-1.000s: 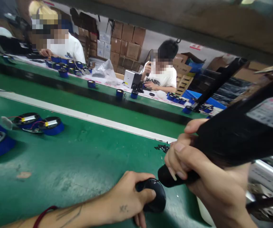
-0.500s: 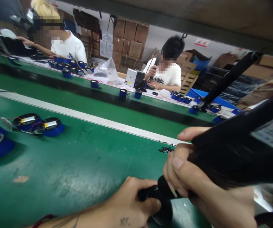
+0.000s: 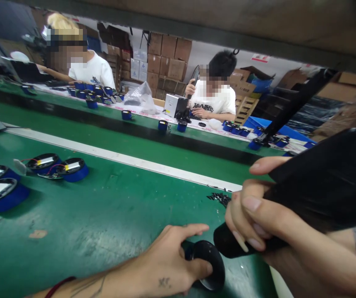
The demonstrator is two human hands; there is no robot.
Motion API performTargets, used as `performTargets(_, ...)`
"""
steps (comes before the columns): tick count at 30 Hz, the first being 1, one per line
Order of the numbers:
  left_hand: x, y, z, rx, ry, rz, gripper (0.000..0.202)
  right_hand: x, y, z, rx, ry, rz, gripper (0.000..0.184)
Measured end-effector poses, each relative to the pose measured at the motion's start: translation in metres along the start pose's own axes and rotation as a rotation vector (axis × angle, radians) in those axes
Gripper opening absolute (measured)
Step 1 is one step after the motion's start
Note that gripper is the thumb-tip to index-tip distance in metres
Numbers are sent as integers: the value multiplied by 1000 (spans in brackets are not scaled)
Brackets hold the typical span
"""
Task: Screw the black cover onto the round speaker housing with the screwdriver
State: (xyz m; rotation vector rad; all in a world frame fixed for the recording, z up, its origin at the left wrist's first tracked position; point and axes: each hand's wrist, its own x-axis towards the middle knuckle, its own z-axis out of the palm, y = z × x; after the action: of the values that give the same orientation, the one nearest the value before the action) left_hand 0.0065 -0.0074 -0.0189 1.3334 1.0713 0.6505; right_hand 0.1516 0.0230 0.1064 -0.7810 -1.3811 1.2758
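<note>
Left hand point(image 3: 171, 265), nearest item: fingers and thumb closed round a round black puck point(image 3: 207, 265) that sits flat on the green worktop point(image 3: 103, 231), at the bottom edge of view.

Right hand point(image 3: 258, 219), just right of the puck and above it: fingers wrapped tight about a black power screwdriver point(image 3: 304, 198). Its long axis runs from upper right down to lower left; the blunt nose hangs over the puck's right rim, touching or a hair off, cannot tell. The puck thus lies down-left of this hand, with the left hand the nearer.

Loose black screws point(image 3: 219, 198), a small heap beyond the puck.

Blue round housings point(image 3: 72, 169), four, far left of the puck, silver cells and red wires on top.

White strip point(image 3: 118, 157), crossing behind them.

Two seated persons at the far line, well beyond the puck; cardboard cartons point(image 3: 165, 58) stacked behind.
</note>
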Motion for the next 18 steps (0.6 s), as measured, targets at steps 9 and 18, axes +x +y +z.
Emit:
performTargets(9,-6,29,-8,221,80,570,25,0,-13,10,101,67,-158,23)
performTargets(18,-11,30,-8,134,126,517,23,5,-16,14,192,26,-127,23)
